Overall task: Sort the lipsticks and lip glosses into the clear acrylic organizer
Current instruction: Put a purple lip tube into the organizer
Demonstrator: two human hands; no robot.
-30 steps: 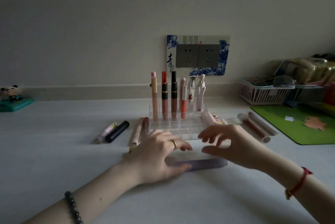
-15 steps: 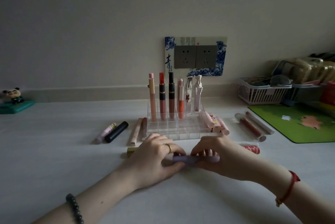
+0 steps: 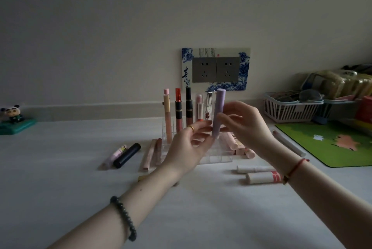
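Note:
A purple tube [image 3: 218,113] stands upright in the air over the clear acrylic organizer [image 3: 219,158]. My right hand [image 3: 246,125] pinches its middle from the right. Fingertips of my left hand [image 3: 189,148] touch its lower end from the left. Several lipsticks and glosses [image 3: 178,111] stand in the organizer's back row. Loose ones lie on the table: a black tube [image 3: 127,155] and a pink one [image 3: 114,156] at left, two pink sticks [image 3: 151,154] beside the organizer, pink tubes [image 3: 237,144] at its right, two white ones [image 3: 261,177] in front right.
A white basket [image 3: 291,109] and a green mat [image 3: 330,144] lie at the right. A panda figure [image 3: 13,116] sits at the far left. Wall sockets [image 3: 216,69] are behind the organizer. A long pale tube [image 3: 287,143] lies by the mat.
Both hands lifted the purple tube off the table and turned it from lying flat to upright over the organizer.

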